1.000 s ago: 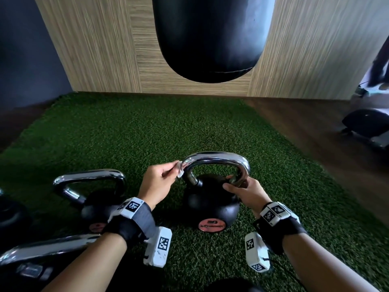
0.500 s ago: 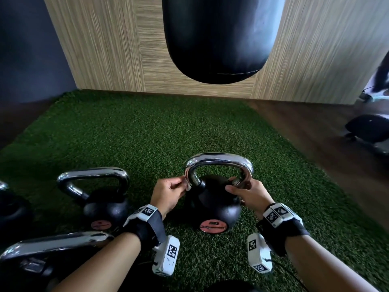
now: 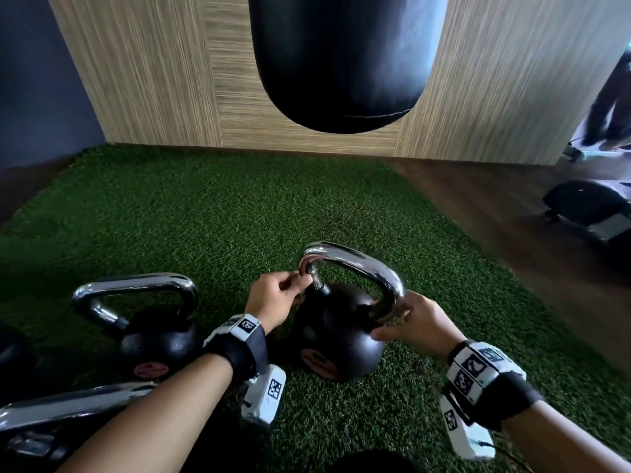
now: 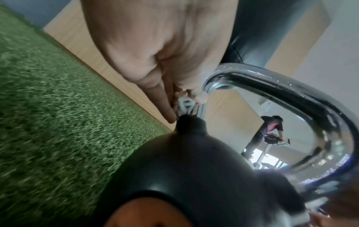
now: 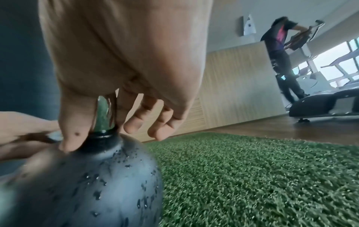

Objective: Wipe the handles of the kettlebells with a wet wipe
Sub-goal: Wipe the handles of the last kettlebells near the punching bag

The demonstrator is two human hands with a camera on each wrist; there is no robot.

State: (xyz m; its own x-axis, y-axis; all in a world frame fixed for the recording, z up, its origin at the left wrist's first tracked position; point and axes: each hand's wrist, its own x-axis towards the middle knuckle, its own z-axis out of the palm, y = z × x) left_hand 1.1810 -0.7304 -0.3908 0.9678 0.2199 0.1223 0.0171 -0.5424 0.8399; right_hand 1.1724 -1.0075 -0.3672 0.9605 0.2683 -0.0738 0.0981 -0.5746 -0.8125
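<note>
A black kettlebell (image 3: pixel 336 339) with a chrome handle (image 3: pixel 358 261) stands on the green turf in front of me. My left hand (image 3: pixel 278 300) pinches a small white wet wipe (image 4: pixel 183 106) against the handle's left leg, near its base. My right hand (image 3: pixel 415 322) holds the right leg of the handle where it meets the ball; in the right wrist view the thumb (image 5: pixel 74 122) and a finger clasp that leg while the other fingers hang loose. Water drops dot the ball (image 5: pixel 108 184).
A second kettlebell (image 3: pixel 150 322) stands to the left, and another chrome handle (image 3: pixel 68 404) lies at the near left. A black punching bag (image 3: pixel 341 59) hangs above the turf (image 3: pixel 205 216). A treadmill (image 3: pixel 590 209) and a person (image 5: pixel 281 50) are at the right.
My left hand has slid the wipe down the handle's left leg from the upper bend toward the base. My head has moved closer and the kettlebell now appears turned.
</note>
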